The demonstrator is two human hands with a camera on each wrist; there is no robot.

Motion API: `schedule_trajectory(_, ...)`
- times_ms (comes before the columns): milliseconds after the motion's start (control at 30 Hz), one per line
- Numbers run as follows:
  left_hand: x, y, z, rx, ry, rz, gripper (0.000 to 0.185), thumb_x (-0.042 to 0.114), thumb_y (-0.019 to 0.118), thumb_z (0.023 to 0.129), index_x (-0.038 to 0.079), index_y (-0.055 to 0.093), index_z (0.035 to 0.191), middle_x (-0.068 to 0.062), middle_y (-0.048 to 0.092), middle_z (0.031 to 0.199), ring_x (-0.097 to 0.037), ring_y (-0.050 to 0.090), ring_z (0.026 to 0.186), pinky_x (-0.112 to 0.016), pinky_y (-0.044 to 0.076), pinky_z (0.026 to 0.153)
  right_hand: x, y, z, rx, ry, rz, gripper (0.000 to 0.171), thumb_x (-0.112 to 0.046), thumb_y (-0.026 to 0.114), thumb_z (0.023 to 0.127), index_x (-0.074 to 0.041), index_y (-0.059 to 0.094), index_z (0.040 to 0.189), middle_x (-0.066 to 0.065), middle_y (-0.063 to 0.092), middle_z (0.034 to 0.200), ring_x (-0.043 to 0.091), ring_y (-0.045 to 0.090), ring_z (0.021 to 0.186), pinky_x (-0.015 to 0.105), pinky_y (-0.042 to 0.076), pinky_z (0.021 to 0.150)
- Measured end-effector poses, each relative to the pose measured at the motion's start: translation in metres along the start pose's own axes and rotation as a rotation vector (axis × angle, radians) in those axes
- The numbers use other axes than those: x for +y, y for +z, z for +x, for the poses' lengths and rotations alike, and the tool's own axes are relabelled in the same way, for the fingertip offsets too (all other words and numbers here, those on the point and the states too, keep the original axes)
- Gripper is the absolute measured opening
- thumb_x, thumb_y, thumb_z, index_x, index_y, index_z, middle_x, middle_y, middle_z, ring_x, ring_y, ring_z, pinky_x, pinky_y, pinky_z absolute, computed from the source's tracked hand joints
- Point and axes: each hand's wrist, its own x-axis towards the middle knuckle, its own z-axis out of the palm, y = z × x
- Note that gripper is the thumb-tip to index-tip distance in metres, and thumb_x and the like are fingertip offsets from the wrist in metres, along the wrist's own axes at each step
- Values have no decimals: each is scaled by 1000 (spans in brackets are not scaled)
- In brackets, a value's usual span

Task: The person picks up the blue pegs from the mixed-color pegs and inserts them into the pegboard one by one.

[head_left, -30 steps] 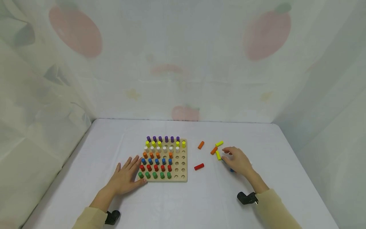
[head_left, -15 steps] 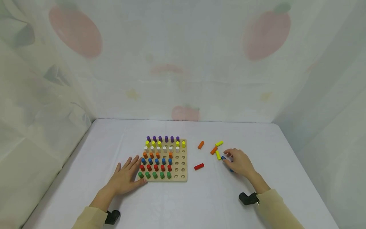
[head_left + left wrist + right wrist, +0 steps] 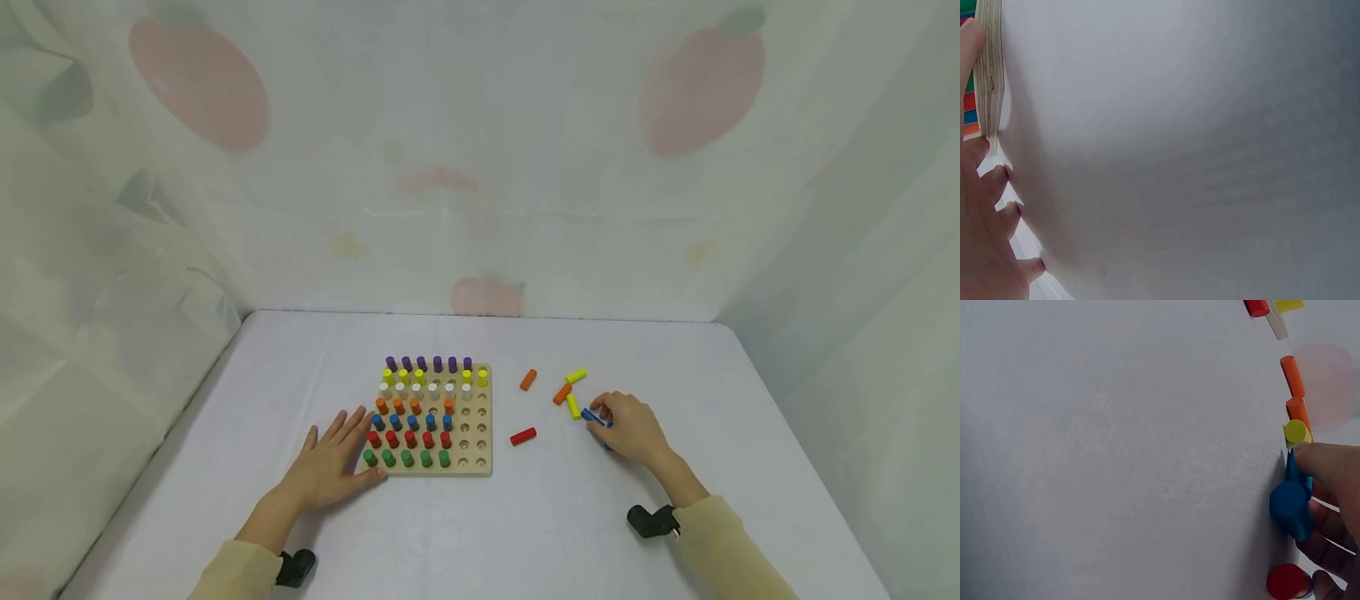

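Observation:
My right hand [image 3: 628, 427] pinches a blue peg [image 3: 597, 417] between thumb and finger, low over the table on the right. A second blue peg [image 3: 1290, 503] lies close under the hand in the right wrist view, with a red peg [image 3: 1286, 582] nearby. Just left of the fingers lies a yellow peg [image 3: 573, 407]. My left hand [image 3: 326, 471] rests with fingers spread at the left side of a wooden pegboard [image 3: 472, 454], thumb touching its near left corner. Rows of purple, yellow, white, orange, blue, red and green pegs stand in the board; several holes on its right are bare.
Loose pegs lie between the board and my right hand: a red peg [image 3: 523, 436], two orange ones, and another yellow peg [image 3: 576, 376] farther back. A white cloth covers the table [image 3: 315, 350]. Printed curtains [image 3: 480, 233] hang behind and at both sides.
My right hand has shifted slightly right and its fingers have drawn together on the blue peg, which now shows between thumb and finger. The left hand stays on the board.

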Motion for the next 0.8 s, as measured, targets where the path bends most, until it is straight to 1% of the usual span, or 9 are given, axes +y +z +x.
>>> schedule_trajectory(167, -1, 1, 0, -2, 2, -9, 95, 73, 51, 75, 16, 26, 147, -9, 25, 152, -38, 20, 138, -68, 11, 103, 1, 3, 1, -4, -2, -20, 22, -23, 74, 76, -9, 65, 91, -4, 51, 68, 9, 41, 59, 22, 33, 52)
schedule_trajectory(567, -2, 3, 1, -1, -1, -15, 95, 73, 51, 74, 17, 26, 147, -9, 25, 152, -39, 19, 138, -69, 10, 102, 2, 5, 2, -9, 14, -18, 16, -20, 74, 76, -11, 66, 87, -5, 52, 69, 8, 43, 59, 23, 36, 53)
schedule_trajectory(700, -2, 2, 1, -4, -2, -15, 95, 73, 51, 74, 16, 26, 147, -9, 25, 152, -39, 19, 138, -69, 10, 102, 1, 4, 2, 0, 28, -1, 16, -19, 74, 76, -11, 65, 86, -5, 52, 69, 9, 43, 60, 24, 36, 53)
schedule_trajectory(800, -1, 1, 0, -7, -3, -16, 95, 72, 52, 74, 16, 25, 147, -9, 24, 152, -39, 19, 138, -69, 10, 103, -1, 2, 3, 23, 35, 21, 16, -18, 74, 75, -10, 65, 86, -5, 52, 69, 10, 44, 60, 24, 36, 53)
